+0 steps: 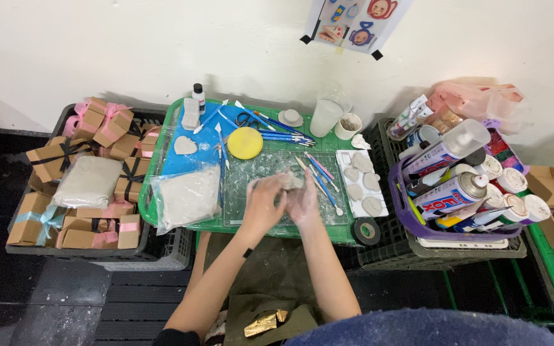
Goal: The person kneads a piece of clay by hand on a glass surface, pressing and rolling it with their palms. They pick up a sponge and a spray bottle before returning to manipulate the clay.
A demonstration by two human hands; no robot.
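Observation:
My left hand [263, 204] and my right hand [304, 200] are pressed together over a clear cutting mat [258, 168] on a small green table [161, 138]. Between the fingers I hold a lump of grey clay [289, 181]. Both hands are dusted with clay. To the right of my hands lie several flat clay pieces [363, 186] on a white sheet. Sculpting tools with blue handles [318, 172] lie just beyond my right hand.
A bag of grey clay [187, 197] and a yellow disc [245, 143] lie left of my hands. Cardboard gift boxes with ribbons [78, 186] fill a crate at the left. A purple basket of spray cans [456, 186] stands at the right. A tape roll [367, 231] sits on the table's corner.

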